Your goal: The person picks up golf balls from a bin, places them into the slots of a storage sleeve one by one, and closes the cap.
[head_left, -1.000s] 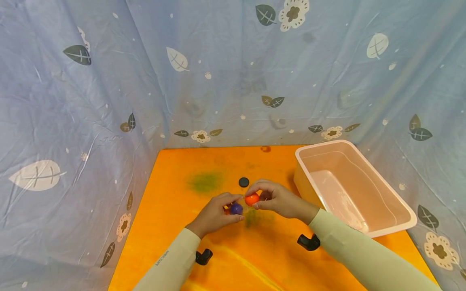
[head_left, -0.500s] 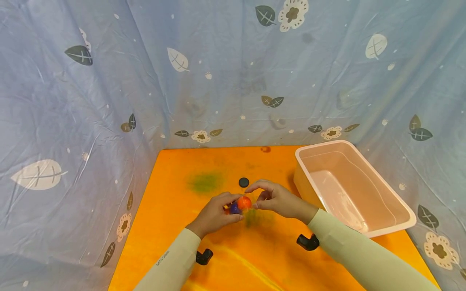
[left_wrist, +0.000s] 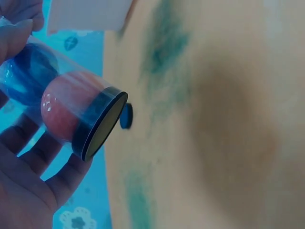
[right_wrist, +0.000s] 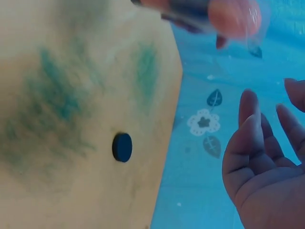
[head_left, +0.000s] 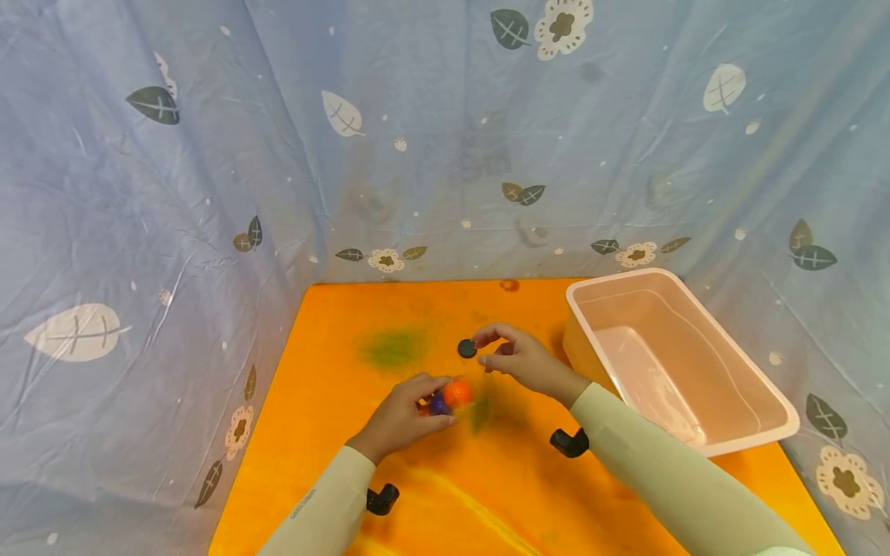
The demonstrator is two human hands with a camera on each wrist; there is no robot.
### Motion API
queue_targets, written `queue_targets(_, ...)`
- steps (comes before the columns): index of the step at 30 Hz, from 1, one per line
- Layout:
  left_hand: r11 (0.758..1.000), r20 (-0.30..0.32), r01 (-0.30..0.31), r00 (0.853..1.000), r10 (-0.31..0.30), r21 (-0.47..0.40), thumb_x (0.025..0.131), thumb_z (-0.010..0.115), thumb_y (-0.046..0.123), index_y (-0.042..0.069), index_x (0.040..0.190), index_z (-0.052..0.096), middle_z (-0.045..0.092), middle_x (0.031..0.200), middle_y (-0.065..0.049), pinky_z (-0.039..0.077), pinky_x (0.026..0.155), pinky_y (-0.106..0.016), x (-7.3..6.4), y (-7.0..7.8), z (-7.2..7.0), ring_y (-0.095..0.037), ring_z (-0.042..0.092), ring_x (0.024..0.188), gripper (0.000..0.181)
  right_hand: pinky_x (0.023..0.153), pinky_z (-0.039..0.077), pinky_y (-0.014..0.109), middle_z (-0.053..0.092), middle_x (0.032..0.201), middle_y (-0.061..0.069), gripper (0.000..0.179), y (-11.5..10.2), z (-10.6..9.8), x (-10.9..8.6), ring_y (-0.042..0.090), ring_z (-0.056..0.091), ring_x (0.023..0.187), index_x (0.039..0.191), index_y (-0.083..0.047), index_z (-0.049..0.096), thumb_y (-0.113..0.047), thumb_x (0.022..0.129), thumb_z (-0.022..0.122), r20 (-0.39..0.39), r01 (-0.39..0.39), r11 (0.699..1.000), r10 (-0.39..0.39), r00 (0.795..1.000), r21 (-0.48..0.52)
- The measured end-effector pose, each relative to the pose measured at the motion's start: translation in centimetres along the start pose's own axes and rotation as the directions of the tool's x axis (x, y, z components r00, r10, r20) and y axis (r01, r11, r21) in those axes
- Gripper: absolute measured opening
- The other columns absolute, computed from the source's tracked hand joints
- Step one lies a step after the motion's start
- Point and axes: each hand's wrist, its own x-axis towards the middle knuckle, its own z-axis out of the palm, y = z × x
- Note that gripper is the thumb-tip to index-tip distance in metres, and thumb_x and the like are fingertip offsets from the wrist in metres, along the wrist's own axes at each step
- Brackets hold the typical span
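Balls (head_left: 457, 394) in, lid (head_left: 467, 349) seemingly left to fit.
I see the left hand (head_left: 401, 413) gripping the clear tube (left_wrist: 88, 102) above the surface (head_left: 473, 494); the right hand (head_left: 523, 359), fingers loose, hovers unladen near the lid.

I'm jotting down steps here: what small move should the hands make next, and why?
Probably the right hand should pinch the black disc: that hand holds nothing and hovers near the disc, while the left hand holds a clear tube of balls with a black cap on one end and, it seems, none on the other.
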Motion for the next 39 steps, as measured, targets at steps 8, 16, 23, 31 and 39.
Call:
queue_targets(8,0.998,-0.037,0.066,0.997,-0.065,0.013,0.097,0.089,0.028,0.03,0.154,0.065,0.067,0.123,0.014,0.058,0.088,-0.036,-1.6,-1.0,-0.5,-0.014,0.065,0.103,0.062,0.09,0.058,0.045,0.065,0.134,0.01,0.037,1.9,0.0,3.6,0.026,0.068,0.099,0.139,-0.013,0.068,-0.023,0.106,0.078,-0.078,-0.03,0.979,0.015,0.997,-0.203)
queue_targets(16,0.992,-0.071,0.129,0.989,-0.128,0.011,0.096,0.089,0.033,0.022,0.154,0.066,0.067,0.122,0.014,0.058,0.089,-0.04,-3.4,-1.7,-0.9,-0.012,0.066,0.105,0.063,0.104,0.05,0.054,0.063,0.138,0.021,0.047,5.8,0.5,6.8,0.042,0.058,0.127,0.142,-0.001,0.065,-0.016,0.101,0.083,-0.084,-0.105,0.888,0.074,0.994,-0.448)
queue_targets(23,0.989,-0.128,0.146,0.982,-0.142,0.021,0.096,0.089,0.035,0.024,0.152,0.068,0.068,0.121,0.015,0.057,0.092,-0.041,-4.6,-2.1,-1.4,-0.012,0.066,0.104,0.06,0.099,0.055,0.051,0.058,0.142,0.021,0.052,9.5,0.9,8.4,0.038,0.06,0.126,0.145,0.0,0.062,-0.016,0.101,0.083,-0.105,-0.171,0.88,0.139,0.985,-0.442)
queue_targets(31,0.986,-0.146,0.166,0.976,-0.162,0.013,0.095,0.089,0.037,0.026,0.15,0.068,0.069,0.118,0.016,0.057,0.092,-0.041,-5.5,-2.4,-1.6,-0.012,0.066,0.102,0.06,0.096,0.055,0.048,0.056,0.137,0.017,0.057,11.2,2.5,10.5,0.031,0.063,0.112,0.148,-0.003,0.06,-0.017,0.1,0.085,-0.119,-0.18,0.853,0.139,0.983,-0.489)
queue_targets(39,0.978,-0.162,0.206,0.966,-0.202,0.008,0.096,0.088,0.04,0.026,0.151,0.068,0.069,0.116,0.017,0.057,0.093,-0.042,-6.3,-2.8,-2.0,-0.011,0.067,0.104,0.06,0.098,0.055,0.051,0.052,0.146,0.015,0.056,11.8,3.3,11.1,0.033,0.064,0.12,0.154,-0.01,0.059,-0.015,0.102,0.081,-0.13,-0.203,0.821,0.158,0.979,-0.534)
